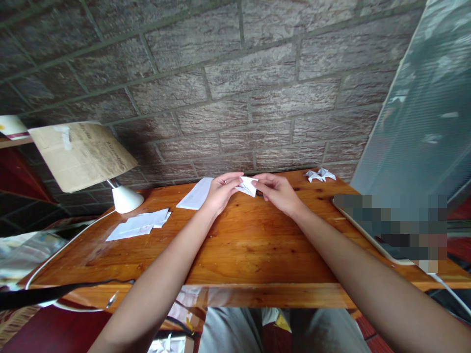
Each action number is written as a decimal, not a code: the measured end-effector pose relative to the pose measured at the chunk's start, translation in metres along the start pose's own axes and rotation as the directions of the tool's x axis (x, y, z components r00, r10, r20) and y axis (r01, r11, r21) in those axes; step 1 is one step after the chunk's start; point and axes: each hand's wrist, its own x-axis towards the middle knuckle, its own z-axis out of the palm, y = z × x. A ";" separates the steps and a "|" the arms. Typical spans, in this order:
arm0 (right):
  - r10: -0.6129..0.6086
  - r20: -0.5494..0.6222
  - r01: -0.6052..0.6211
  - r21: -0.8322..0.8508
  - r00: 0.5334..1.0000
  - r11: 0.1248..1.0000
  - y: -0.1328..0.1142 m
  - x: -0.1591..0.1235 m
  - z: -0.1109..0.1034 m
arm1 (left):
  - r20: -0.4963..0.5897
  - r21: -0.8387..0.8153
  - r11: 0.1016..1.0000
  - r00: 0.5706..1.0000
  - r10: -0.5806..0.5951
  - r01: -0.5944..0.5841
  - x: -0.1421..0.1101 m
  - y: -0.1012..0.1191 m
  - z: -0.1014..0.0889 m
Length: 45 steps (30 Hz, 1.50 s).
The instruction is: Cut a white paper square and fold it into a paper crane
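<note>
Between my two hands, above the far part of the wooden table (257, 240), is a small folded piece of white paper (248, 187). My left hand (224, 191) pinches its left side between thumb and fingers. On the other side, the thumb and fingers of my right hand (276, 192) close on its right edge. A stack of white paper sheets (195, 194) lies just left of my left hand. Part of a small dark object shows behind my right fingers; its kind is hidden.
Two folded paper shapes (319, 175) stand at the back right. Loose paper pieces (139, 224) lie at left near a lamp (127, 198) with a cardboard shade. A tablet-like device (368, 220), partly pixelated, is at right. A brick wall (235, 98) rises behind the table.
</note>
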 end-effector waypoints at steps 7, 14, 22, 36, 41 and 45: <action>0.044 -0.031 -0.042 0.070 0.999 0.997 -0.001 0.000 0.000 | 0.047 -0.012 1.000 0.999 -0.015 0.015 -0.001 0.001 0.001; 0.073 0.001 -0.073 0.085 0.997 0.994 0.001 0.002 -0.002 | 0.074 0.022 1.000 0.997 0.007 -0.009 -0.001 -0.002 0.003; 0.070 -0.049 -0.065 0.094 0.996 0.993 0.002 0.003 -0.003 | 0.078 0.007 1.000 0.997 -0.028 0.028 -0.001 -0.001 0.002; 0.037 -0.051 -0.036 0.013 0.998 0.999 0.000 0.002 -0.004 | 0.162 0.012 0.948 0.935 -0.315 0.317 -0.005 0.007 -0.004; 0.016 -0.084 -0.015 0.014 0.996 1.000 -0.001 0.002 -0.003 | 0.196 0.022 0.940 0.921 -0.338 0.340 -0.003 0.006 -0.006; 0.009 -0.098 -0.006 0.031 0.995 1.000 -0.002 0.002 -0.004 | 0.186 0.026 0.960 0.942 -0.279 0.279 -0.003 0.001 -0.003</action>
